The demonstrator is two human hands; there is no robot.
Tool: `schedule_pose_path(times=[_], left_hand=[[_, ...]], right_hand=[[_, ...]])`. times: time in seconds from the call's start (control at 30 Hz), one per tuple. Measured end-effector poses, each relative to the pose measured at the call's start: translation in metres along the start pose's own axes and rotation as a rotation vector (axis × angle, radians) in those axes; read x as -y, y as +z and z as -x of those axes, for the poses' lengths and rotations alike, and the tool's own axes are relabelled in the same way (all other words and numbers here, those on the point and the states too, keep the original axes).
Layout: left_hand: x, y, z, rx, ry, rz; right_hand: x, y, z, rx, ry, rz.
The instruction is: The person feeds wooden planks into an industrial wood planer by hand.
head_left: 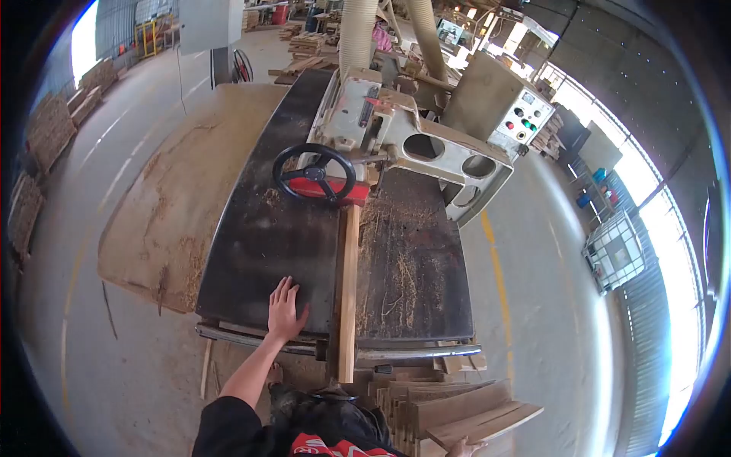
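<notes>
My left hand (pixel 285 312) lies flat with its fingers stretched on the black machine table (pixel 259 244), left of the fence. A long squared strip of wood (pixel 348 297) runs along the fence; its far end reaches the red guard (pixel 316 188) and its near end juts past the table's front edge. At the bottom edge of the view, my right hand (pixel 466 448) is partly cut off. Its visible fingers are extended beside the near edge of a wooden board (pixel 487 423) on the stack. A black handwheel (pixel 314 172) stands above the guard.
Several boards (pixel 434 396) are stacked at front right. Sawdust (pixel 403 289) covers the table's right side. A dusty side panel (pixel 183 183) extends left. A control box (pixel 521 122) with buttons stands beyond the machine's pale arm (pixel 434 145). Ribbed hoses (pixel 356 34) rise behind.
</notes>
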State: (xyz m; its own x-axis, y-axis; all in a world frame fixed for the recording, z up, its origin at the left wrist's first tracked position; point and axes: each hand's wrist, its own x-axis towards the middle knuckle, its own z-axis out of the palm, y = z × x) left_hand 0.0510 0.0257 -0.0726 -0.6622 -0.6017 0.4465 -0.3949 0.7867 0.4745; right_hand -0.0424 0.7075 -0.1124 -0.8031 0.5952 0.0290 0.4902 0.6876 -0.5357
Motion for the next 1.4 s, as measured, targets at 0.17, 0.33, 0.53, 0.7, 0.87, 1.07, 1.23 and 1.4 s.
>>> schedule_pose_path(times=[0.17, 0.33, 0.53, 0.7, 0.87, 1.07, 1.23, 1.4], left_hand=[[0.001, -0.006, -0.002, -0.003, 0.017, 0.022], [0.002, -0.007, -0.004, -0.024, 0.007, 0.042], [0.004, -0.002, -0.006, -0.012, -0.014, 0.027], [0.003, 0.001, -0.004, -0.033, -0.001, 0.029], [-0.002, -0.033, -0.011, 0.090, -0.278, 0.650], [-0.047, -0.164, 0.063, 0.651, -0.140, 0.849], [-0.049, -0.188, 0.125, 0.506, -0.209, 0.665], [-0.048, -0.186, 0.136, 0.420, -0.254, 0.478]], right_hand=[[-0.138, 0.029, -0.049, 0.201, -0.363, -0.017], [-0.009, -0.026, 0.072, -0.103, -0.661, 0.021], [0.142, -0.100, 0.163, 0.331, 0.073, -1.030], [0.217, -0.107, 0.207, 0.558, 0.035, -1.032], [0.293, -0.070, 0.247, 0.962, -0.126, -1.113], [0.329, -0.012, 0.287, 1.438, -0.196, -1.053], [0.332, 0.022, 0.312, 1.535, -0.556, -0.876], [0.328, 0.047, 0.332, 1.627, -0.423, -0.904]])
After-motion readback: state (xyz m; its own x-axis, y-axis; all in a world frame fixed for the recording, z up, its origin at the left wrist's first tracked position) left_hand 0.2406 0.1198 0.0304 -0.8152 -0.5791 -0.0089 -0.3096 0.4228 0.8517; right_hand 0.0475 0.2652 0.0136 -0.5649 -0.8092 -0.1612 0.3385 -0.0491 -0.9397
